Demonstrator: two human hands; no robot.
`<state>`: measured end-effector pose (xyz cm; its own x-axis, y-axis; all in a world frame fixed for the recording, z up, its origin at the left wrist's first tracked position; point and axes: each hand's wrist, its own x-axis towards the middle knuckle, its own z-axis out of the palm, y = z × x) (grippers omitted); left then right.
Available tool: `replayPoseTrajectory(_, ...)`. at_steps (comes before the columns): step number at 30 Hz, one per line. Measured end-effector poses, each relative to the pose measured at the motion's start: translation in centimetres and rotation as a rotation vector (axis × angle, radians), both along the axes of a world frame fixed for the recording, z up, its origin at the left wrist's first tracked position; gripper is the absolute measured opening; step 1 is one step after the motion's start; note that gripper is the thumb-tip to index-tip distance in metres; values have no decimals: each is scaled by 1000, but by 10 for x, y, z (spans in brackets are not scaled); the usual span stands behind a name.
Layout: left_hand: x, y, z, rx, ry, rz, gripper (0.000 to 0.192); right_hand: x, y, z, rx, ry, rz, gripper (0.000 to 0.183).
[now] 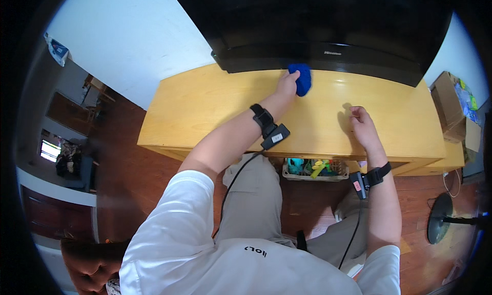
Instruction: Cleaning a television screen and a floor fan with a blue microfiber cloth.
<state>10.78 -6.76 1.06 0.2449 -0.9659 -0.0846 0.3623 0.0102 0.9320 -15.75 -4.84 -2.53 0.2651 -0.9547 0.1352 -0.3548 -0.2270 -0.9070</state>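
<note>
My left hand [288,83] grips a blue cloth [303,80] on the wooden cabinet top [215,103], close to the lower edge of a black television [269,57]. To the right, my right hand [361,122] hovers over the cabinet top with its fingers loosely curled; no object shows in it, and its shadow falls on the wood beside it. Both wrists wear black straps with small cabled devices.
A basket of toys [315,176] sits beneath the cabinet top, near my knees. An open cardboard box [449,106] with colourful packages stands at the right. A round black stand base [440,218] rests on the floor at the lower right. A brown tufted seat [88,264] is behind at the left.
</note>
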Motion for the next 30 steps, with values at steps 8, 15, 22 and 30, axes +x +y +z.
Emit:
replayPoseTrajectory(8, -97, 87, 62, 284, 645, -167, 43, -8, 17, 32, 332, -422, -63, 41)
replayPoseTrajectory(15, -98, 98, 12, 265, 686, -166, 42, -15, 18, 26, 406, -358, -97, 40)
replayPoseTrajectory(22, -101, 89, 3, 273, 804, -192, 41, -9, 28, 33, 304, -220, -153, 45)
replayPoseTrajectory(30, -96, 81, -8, 177, 779, -241, 42, -3, 33, 43, 476, -302, -101, 50)
